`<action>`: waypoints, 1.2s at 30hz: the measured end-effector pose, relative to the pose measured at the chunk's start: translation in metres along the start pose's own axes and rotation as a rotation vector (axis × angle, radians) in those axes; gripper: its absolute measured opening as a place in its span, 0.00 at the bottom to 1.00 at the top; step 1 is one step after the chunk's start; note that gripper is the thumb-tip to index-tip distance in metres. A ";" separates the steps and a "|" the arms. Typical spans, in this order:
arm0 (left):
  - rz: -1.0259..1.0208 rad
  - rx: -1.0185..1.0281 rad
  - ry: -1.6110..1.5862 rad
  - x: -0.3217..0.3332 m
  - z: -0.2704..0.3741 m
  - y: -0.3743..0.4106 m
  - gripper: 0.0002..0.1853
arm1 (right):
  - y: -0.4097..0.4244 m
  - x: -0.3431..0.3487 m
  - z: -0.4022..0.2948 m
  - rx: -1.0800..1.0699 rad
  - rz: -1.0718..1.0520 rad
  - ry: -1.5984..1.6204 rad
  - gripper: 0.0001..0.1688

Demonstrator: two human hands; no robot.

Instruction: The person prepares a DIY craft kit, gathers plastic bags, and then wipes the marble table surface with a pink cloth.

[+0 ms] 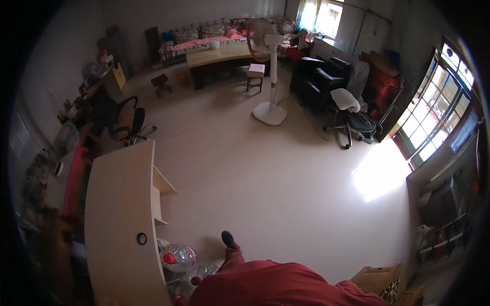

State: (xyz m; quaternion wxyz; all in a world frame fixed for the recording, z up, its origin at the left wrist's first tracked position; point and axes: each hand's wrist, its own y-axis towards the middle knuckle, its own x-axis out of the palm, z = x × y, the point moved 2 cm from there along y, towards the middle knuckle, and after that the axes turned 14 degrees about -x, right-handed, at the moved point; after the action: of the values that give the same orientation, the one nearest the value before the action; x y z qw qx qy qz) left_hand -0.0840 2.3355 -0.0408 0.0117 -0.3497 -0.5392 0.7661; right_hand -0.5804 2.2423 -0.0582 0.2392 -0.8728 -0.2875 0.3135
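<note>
Neither of my hands can be made out in the head view. Below me are my red top (275, 283) and one dark shoe (227, 238) on the pale floor. Close on my left stands a light wood-coloured desk (118, 214) with a round black grommet (141, 238) in its top and shelf boards (162, 181) under its right edge. Beside its near end sits a large clear plastic bottle (180, 258) with a red cap. Another clear bottle (203, 271) is partly hidden by my clothing.
Ahead stands a white pedestal fan (270, 113), with a small stool (255, 73) and a long table (226, 53) behind it. An office chair (128, 120) is at left. A black armchair (319, 78) and another swivel chair (354, 118) stand near the glazed door (436, 103). Cardboard boxes (377, 279) lie at lower right.
</note>
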 end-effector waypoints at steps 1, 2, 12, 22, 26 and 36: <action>-0.021 -0.005 0.021 -0.005 0.007 0.013 0.15 | 0.012 -0.009 -0.002 0.027 0.010 -0.002 0.25; -0.031 -0.010 0.043 -0.018 0.012 0.027 0.15 | 0.025 -0.016 -0.008 0.048 0.019 -0.002 0.25; -0.023 0.331 0.376 -0.156 0.160 0.149 0.16 | 0.151 -0.092 -0.066 0.091 0.275 0.183 0.23; 0.154 0.348 0.213 -0.280 0.415 0.209 0.16 | 0.241 -0.205 -0.089 0.465 0.393 0.309 0.15; -0.028 0.266 0.198 -0.314 0.461 0.237 0.19 | 0.306 -0.275 -0.133 0.507 0.434 0.309 0.13; -0.026 0.020 0.089 -0.375 0.548 0.344 0.16 | 0.529 -0.426 -0.204 0.287 0.377 0.493 0.14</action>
State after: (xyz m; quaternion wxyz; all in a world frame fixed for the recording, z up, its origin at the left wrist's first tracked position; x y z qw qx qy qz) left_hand 0.0221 1.5950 -0.0361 0.0493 -0.3763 -0.5350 0.7548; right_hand -0.5261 1.5350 -0.0597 0.3597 -0.9176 -0.0077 0.1691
